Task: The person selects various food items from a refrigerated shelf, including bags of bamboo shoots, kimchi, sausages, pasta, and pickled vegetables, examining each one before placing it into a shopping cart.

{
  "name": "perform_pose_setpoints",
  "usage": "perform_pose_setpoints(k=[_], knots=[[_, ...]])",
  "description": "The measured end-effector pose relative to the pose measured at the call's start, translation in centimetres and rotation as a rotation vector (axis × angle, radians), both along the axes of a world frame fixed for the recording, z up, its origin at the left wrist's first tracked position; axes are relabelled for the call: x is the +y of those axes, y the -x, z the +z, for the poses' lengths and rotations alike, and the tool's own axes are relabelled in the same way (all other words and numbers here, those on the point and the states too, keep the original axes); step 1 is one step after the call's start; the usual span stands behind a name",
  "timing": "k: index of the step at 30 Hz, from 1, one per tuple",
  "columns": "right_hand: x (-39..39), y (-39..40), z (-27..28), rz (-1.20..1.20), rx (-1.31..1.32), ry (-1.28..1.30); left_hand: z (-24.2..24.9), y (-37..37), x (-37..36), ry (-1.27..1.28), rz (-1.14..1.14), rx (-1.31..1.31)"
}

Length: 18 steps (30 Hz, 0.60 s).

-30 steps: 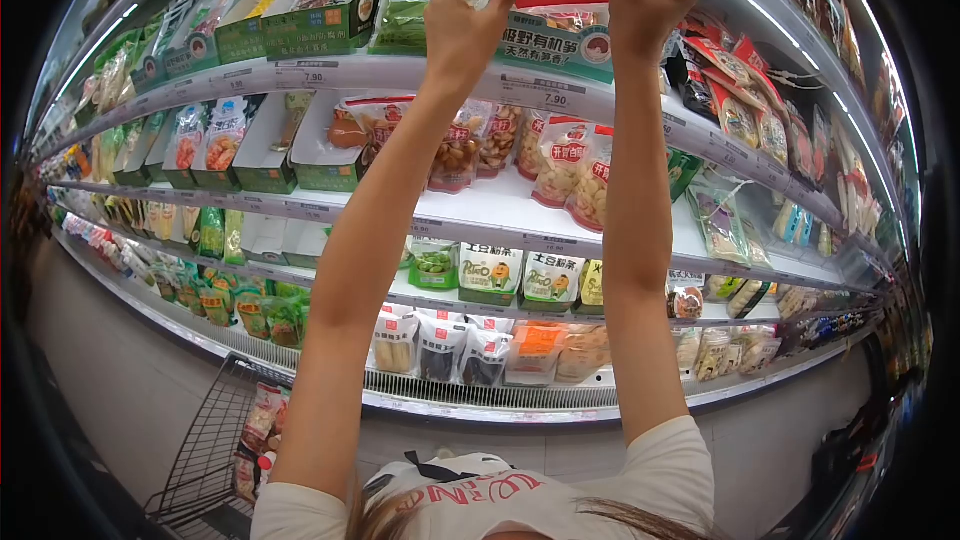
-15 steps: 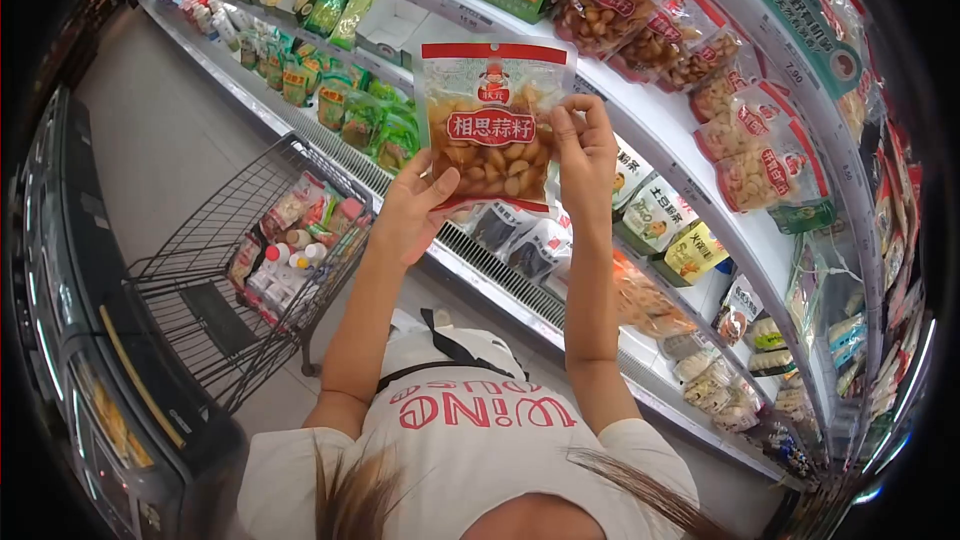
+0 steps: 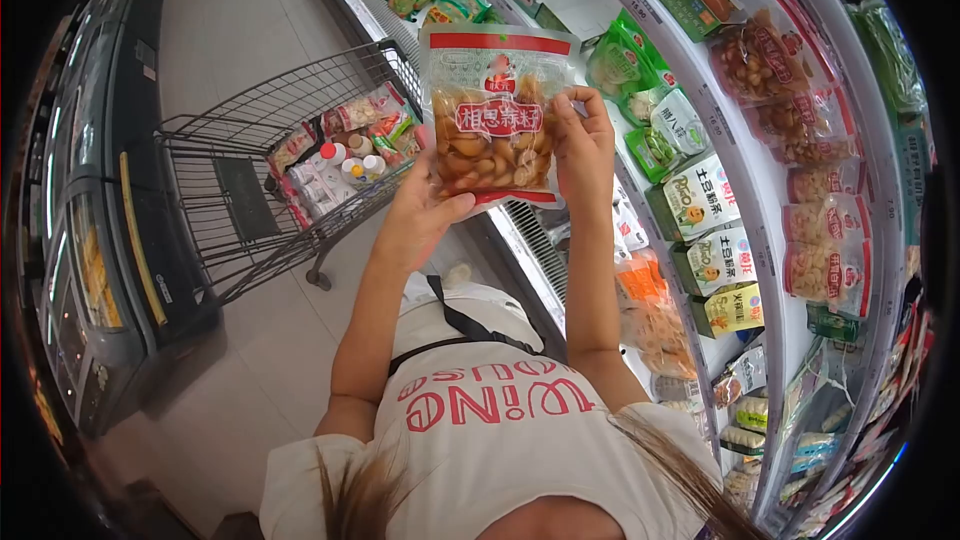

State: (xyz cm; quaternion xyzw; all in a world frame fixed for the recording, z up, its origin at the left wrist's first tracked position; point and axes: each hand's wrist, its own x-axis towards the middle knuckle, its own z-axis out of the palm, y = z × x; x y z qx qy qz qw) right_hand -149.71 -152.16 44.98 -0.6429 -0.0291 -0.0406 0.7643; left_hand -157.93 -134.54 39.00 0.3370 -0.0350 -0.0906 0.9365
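Observation:
A clear bag of pickled garlic cloves point(image 3: 493, 155), with red bands and a red label, is held upright before my chest. My left hand point(image 3: 425, 210) grips its lower left corner, the thumb across the front. At the right edge, my right hand point(image 3: 583, 135) pinches the bag between thumb and fingers. Behind the hands stand the chilled shelves; the cart lies to the left of my left hand.
The wire shopping cart point(image 3: 215, 130) holds several bottles point(image 3: 350, 162) and packets. On the right, shelves carry similar snack bags point(image 3: 765, 65), white packs point(image 3: 705, 195) and green packs point(image 3: 625, 65). A dark freezer case point(image 3: 120, 190) lines the far left.
The view has turned, so the shelf edges run steeper and the cart appears higher and farther right. Both hands keep hold of the bag, which has tilted slightly.

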Motion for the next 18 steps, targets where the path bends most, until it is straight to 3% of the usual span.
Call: perform_pose_setpoints(k=[4,7,10,12,15,18], knots=[[3.2,-1.4,-1.5,0.067,0.021,-0.050,-1.7,-0.8,2.4,0.018,0.050,0.052],[6.2,-2.7,-3.8,0.067,0.031,-0.073,-2.3,-1.3,4.9,0.234,0.090,0.199],[9.5,-3.6,-8.2,0.067,0.162,-0.162,-9.5,-3.7,7.4,0.442,0.205,0.423],[12.9,-4.2,-11.3,0.020,0.268,-0.246,-10.7,-5.1,10.2,0.454,0.272,0.647],[18.0,-4.8,-19.1,0.079,0.377,-0.221,-14.7,-7.6,14.5,0.385,0.387,0.570],[24.8,-5.6,-24.9,0.115,0.513,-0.095,-22.7,-9.5,20.4,0.326,0.448,0.598]])
